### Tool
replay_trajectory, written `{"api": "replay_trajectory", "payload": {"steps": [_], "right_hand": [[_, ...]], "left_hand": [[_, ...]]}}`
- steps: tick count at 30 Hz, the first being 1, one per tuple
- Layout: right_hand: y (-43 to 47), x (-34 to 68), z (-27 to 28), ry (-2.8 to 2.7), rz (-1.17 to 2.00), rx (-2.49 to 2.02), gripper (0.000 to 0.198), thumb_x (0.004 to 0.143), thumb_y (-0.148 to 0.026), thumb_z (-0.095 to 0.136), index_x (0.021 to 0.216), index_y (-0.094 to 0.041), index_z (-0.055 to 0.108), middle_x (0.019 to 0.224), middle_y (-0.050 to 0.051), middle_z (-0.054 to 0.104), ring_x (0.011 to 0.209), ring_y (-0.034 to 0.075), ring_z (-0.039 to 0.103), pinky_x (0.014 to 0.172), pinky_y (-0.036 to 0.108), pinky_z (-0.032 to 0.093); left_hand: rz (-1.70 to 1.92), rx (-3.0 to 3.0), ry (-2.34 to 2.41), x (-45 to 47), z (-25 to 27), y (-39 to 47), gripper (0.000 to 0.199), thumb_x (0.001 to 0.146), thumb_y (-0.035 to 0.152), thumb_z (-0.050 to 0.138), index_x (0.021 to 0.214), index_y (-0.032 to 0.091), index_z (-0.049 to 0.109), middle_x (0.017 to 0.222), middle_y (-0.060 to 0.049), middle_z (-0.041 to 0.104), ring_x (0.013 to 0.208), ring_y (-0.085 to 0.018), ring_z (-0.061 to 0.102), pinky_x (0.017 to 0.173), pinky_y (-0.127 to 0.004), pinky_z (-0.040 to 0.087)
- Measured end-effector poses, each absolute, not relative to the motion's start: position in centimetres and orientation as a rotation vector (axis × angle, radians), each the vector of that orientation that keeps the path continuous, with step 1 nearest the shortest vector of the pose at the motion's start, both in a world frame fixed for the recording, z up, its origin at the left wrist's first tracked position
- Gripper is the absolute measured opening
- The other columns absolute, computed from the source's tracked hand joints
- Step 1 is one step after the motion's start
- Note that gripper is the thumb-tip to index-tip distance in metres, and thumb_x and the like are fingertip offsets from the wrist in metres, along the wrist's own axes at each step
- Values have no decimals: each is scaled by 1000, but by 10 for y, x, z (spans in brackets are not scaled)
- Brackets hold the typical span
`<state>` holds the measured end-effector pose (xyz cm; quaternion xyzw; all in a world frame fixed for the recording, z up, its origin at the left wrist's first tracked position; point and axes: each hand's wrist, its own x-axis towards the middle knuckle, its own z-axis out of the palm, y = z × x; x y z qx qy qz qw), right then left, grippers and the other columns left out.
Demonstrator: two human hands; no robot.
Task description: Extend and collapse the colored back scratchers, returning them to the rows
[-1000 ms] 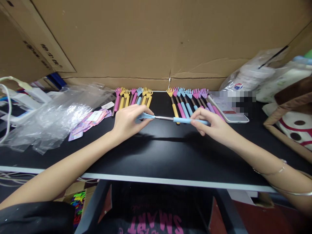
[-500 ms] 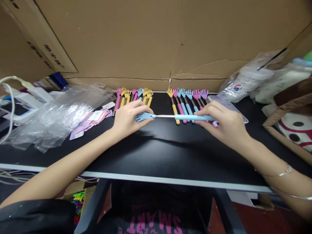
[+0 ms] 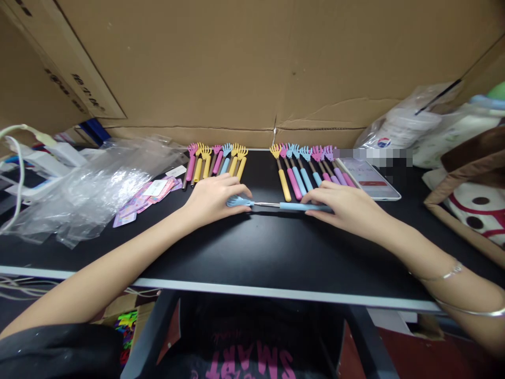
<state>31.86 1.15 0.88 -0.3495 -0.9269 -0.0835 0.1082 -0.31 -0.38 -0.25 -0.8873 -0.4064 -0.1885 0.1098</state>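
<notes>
A light blue back scratcher (image 3: 298,206) with a short metal rod lies level between my hands, low over the black table. My left hand (image 3: 215,199) pinches its claw-shaped head between thumb and fingers. My right hand (image 3: 341,206) grips the blue handle near its far end, which the fingers partly hide. Behind my left hand lies a row of shorter back scratchers (image 3: 206,164) in pink, yellow and blue. Beyond my right hand, another row of back scratchers (image 3: 292,176) in yellow, pink, blue and purple rests with claws toward the cardboard.
Clear plastic bags (image 3: 94,184) and pink-purple cards (image 3: 145,197) lie on the left, beside a white power strip (image 3: 51,163). At right are a phone (image 3: 373,181), a bagged cup (image 3: 406,131) and a brown-handled bag (image 3: 465,200). A cardboard wall (image 3: 244,68) stands behind.
Both hands have come down toward the table and nearer to me with the blue back scratcher. My right hand has shifted left, uncovering more of the phone and the right-hand row.
</notes>
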Motion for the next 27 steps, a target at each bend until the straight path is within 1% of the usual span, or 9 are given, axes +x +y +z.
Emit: {"api": "replay_trajectory", "payload": {"steps": [4, 7, 9, 12, 15, 20, 27], "right_hand": [[13, 318, 6, -2770, -201, -1097, 18, 91, -36, 55, 97, -23, 66, 84, 4, 63, 72, 16, 59, 58, 25, 39], [13, 317, 7, -2778, -159, -1139, 16, 91, -35, 56, 97, -24, 65, 88, 3, 67, 78, 17, 62, 61, 26, 41], [12, 316, 8, -2782, -136, -1152, 14, 90, -34, 57, 96, -24, 64, 89, 2, 68, 77, 17, 63, 60, 26, 41], [10, 315, 10, -2785, -121, -1160, 11, 90, -32, 58, 95, -24, 63, 87, 1, 69, 74, 16, 62, 57, 25, 39], [10, 317, 10, -2786, -113, -1163, 10, 89, -32, 58, 95, -25, 63, 89, 0, 70, 76, 16, 63, 57, 25, 39], [12, 321, 8, -2776, -106, -1153, 10, 89, -32, 59, 97, -26, 62, 94, -1, 71, 80, 16, 65, 61, 25, 41], [12, 323, 9, -2797, -116, -1105, 11, 89, -32, 57, 97, -26, 62, 96, 0, 71, 78, 15, 64, 60, 25, 41]], "left_hand": [[-478, -2655, -1172, -3, -5, -3, 28, 89, 51, 61, 96, 25, 70, 88, 1, 70, 87, -17, 62, 64, -28, 37], [-419, -2691, -1158, -3, -5, -2, 28, 91, 50, 59, 98, 25, 69, 90, 0, 70, 90, -19, 62, 72, -30, 39], [-383, -2712, -1166, -3, -4, -2, 27, 92, 48, 58, 100, 25, 68, 93, 0, 70, 92, -19, 62, 75, -31, 39], [-347, -2745, -1184, -4, -2, -2, 25, 93, 46, 57, 103, 25, 68, 96, -1, 70, 94, -19, 63, 75, -30, 39], [-315, -2761, -1181, -7, 0, -2, 26, 92, 46, 59, 106, 25, 67, 99, -1, 69, 95, -19, 63, 76, -30, 40], [-262, -2769, -1149, -15, 3, 0, 31, 91, 50, 60, 108, 25, 66, 102, -1, 68, 96, -20, 62, 78, -30, 40], [-190, -2764, -1188, -20, 12, 0, 41, 90, 59, 55, 110, 26, 67, 101, -2, 69, 96, -21, 61, 80, -31, 41]]}}
